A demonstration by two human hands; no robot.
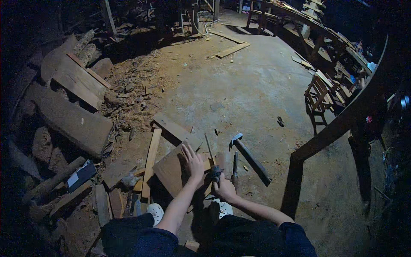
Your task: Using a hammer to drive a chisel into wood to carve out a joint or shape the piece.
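My left hand [194, 165] lies flat with its fingers stretched out on a broad wooden board [171, 170], which is tilted in front of my feet. Just right of it, my right hand [224, 188] is closed round the dark handle of a thin-bladed tool [210, 150]. Its long narrow blade points away from me, beside the board's right edge; its exact kind is hard to make out. Right of that hand is a slim, chisel-like tool [235, 165]. A claw hammer [251, 158] rests on the floor farther right, its head away from me.
Another plank [171, 127] lies beyond the board, and a narrow light strip [151, 165] left of it. Thick slabs [70, 118] and wood scraps crowd the left side. A curved wooden piece [336, 122] rises at right. A small wooden chair-like frame [317, 98] stands behind it.
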